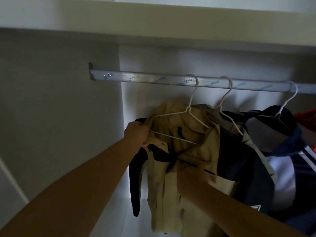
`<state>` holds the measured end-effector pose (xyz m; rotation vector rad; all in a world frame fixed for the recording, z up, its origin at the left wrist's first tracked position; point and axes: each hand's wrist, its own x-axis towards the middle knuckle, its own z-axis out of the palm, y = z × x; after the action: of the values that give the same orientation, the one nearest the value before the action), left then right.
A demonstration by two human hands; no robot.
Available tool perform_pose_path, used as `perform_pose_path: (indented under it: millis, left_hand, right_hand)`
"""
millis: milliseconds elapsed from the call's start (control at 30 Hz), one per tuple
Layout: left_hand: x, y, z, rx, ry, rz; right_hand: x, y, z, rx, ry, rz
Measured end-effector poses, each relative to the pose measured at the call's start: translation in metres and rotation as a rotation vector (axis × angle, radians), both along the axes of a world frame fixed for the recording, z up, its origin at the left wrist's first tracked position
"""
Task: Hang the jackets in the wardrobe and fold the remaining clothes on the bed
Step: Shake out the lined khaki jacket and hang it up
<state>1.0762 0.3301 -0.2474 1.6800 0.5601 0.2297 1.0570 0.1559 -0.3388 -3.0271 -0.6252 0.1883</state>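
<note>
Hanging at the left: beige jacket (193, 151) with black trim, draped on a white wire hanger (189, 109) whose hook sits over the rail (145, 79), inside the wardrobe.
Left hand (136, 134): reaching up and forward, fingers curled tight around the jacket's shoulder at the hanger's left tip, gripping cloth and wire together.
Right hand (189, 178): lower down, laid against the jacket's front near a small button; dim and blurred, so impossible to tell whether pinching the cloth or only touching it.
Black sleeve (135, 185): dangling straight down below the left hand, along the jacket's left edge.
Writing: pale blue capitals printed again and again along the silver rail, readable as "NG HONG" and "HONG"; first letters of the word too faint to make out. Small blue mark near the rail's left end, not legible.
Second hanger (220, 106): just right of the first, carrying a dark jacket (239, 159) with a grey-green edge, pressed against the beige one.
Third hanger (282, 112): further right, holding a navy and white jacket (282, 177) with white stripes on the sleeve.
Far right edge: sliver of red cloth (306, 117).
Surroundings: pale shelf (153, 36) above the rail, grey side panel (59, 117) on the left, lit white back wall behind the clothes.
</note>
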Motion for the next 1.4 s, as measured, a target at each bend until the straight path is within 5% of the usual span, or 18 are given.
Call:
perform_pose_path:
  millis: [200, 300, 467, 833, 1033, 1167, 1333, 1400]
  left_hand:
    - [-0.009, -0.005, 0.004, -0.079, -0.014, 0.012]
    - [-0.011, -0.006, 0.006, -0.084, -0.027, -0.001]
    - [-0.010, -0.007, 0.006, -0.012, -0.057, 0.077]
    - [-0.011, -0.013, 0.006, 0.300, -0.136, 0.214]
    - [-0.014, -0.007, 0.002, 0.223, -0.201, 0.231]
    - [-0.018, -0.002, -0.004, 0.251, -0.240, 0.198]
    - [-0.033, 0.003, -0.017, -0.026, -0.476, 0.139]
    - [-0.045, 0.009, -0.052, 0.042, -0.429, 0.203]
  right_hand:
    - [-0.001, 0.041, -0.022, 0.876, -0.103, -0.378]
    - [-0.005, 0.058, -0.027, 1.142, -0.056, -0.543]
    - [0.001, 0.057, -0.032, 1.196, 0.013, -0.857]
    - [-0.005, 0.065, -0.031, 1.300, 0.071, -0.791]
    - [-0.016, 0.056, -0.039, 1.266, -0.048, -0.561]
    - [-0.014, 0.037, -0.036, 1.535, 0.225, -0.402]
    - [-0.020, 0.021, -0.015, 1.507, 0.471, -0.270]
    - [-0.022, 0.012, 0.001, 1.394, 0.532, -0.294]
